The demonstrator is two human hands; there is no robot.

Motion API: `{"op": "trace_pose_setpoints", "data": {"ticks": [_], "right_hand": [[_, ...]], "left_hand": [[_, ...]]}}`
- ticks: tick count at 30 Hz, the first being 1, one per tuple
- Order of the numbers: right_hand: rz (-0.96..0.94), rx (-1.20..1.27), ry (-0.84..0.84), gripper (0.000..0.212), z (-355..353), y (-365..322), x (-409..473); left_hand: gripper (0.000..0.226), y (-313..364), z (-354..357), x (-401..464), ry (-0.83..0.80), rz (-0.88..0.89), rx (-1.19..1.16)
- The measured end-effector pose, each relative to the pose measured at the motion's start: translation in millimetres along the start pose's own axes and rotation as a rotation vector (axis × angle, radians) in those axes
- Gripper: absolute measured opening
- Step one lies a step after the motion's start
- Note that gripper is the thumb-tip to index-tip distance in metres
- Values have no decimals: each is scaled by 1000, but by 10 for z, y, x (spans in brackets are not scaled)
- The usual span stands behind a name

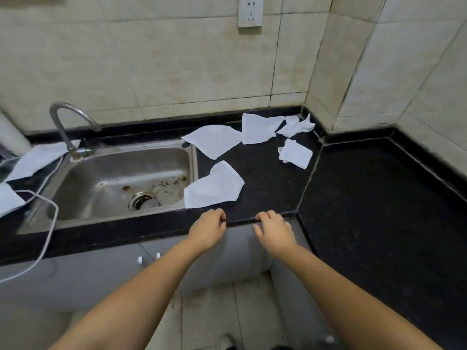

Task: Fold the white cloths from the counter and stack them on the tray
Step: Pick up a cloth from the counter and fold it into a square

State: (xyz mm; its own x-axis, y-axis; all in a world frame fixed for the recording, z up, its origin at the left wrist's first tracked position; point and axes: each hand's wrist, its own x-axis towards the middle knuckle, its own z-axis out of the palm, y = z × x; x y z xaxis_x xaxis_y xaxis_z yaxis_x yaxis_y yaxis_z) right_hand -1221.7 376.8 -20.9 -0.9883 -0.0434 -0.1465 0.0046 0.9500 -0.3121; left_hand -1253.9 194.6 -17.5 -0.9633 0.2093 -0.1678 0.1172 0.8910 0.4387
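White cloths (214, 186) lie rumpled on speckled black counter (366, 198); both hands' fingers (222, 217) curl loosely, holding nothing.

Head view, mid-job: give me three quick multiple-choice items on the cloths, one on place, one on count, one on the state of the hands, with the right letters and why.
1. Where does the nearest cloth lie?
A. In the sink
B. On the counter, just right of the sink
C. On the floor

2. How many white cloths lie on the counter to the right of the sink?
A. Two
B. Five
C. Eight

3. What do the hands hold?
A. Nothing
B. One cloth each
C. The tap

Answers:
1 B: it lies on the black counter by the sink's right rim.
2 B: five separate white pieces show there, the far-corner one crumpled.
3 A: the left hand and the right hand are at the counter's front edge, with no cloth in either.
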Motion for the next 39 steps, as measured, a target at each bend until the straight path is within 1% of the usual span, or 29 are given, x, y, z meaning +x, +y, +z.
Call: {"op": "trace_pose_setpoints", "data": {"ticks": [4,6,9,11,14,18,20,23,26,27,29,30,31,33,35,39], "right_hand": [[-31,-1,-37,33,138,-177,482],[-61,-6,-56,36,189,-248,737],[-134,-32,-62,41,268,-302,1096],[-175,-76,-83,43,315,-299,1302],[-212,-122,-101,36,374,-234,1546],[-284,-70,-78,23,377,-124,1769],[-289,-43,-66,20,318,-85,1839],[-259,26,-24,18,208,-68,1885],[-214,126,31,15,-5,-6,1898],[-203,147,72,13,-46,36,1932],[-89,189,279,10,-289,228,1489],[-68,205,337,9,-366,305,1529],[-53,223,376,8,-463,378,1541],[-3,254,390,10,-673,481,1554],[43,261,458,13,-882,567,1441],[138,247,578,16,-1175,885,1150]], "left_hand": [[31,-196,5,389,18,3,96],[37,-272,43,568,32,13,139],[42,-337,115,825,4,3,182],[41,-355,186,978,-25,7,212],[38,-362,279,1159,-69,9,269],[28,-392,325,1332,-69,3,296],[24,-409,327,1401,-51,16,276],[24,-379,246,1464,4,-15,161],[25,-325,153,1546,104,-30,30],[24,-346,116,1562,138,-41,-12],[23,-168,-6,1330,164,87,-73],[23,-175,-63,1379,175,87,-119],[22,-137,-133,1428,184,88,-171],[20,-36,-293,1504,228,95,-285],[18,121,-436,1525,227,130,-413],[16,570,-627,1560,172,175,-617]]}}
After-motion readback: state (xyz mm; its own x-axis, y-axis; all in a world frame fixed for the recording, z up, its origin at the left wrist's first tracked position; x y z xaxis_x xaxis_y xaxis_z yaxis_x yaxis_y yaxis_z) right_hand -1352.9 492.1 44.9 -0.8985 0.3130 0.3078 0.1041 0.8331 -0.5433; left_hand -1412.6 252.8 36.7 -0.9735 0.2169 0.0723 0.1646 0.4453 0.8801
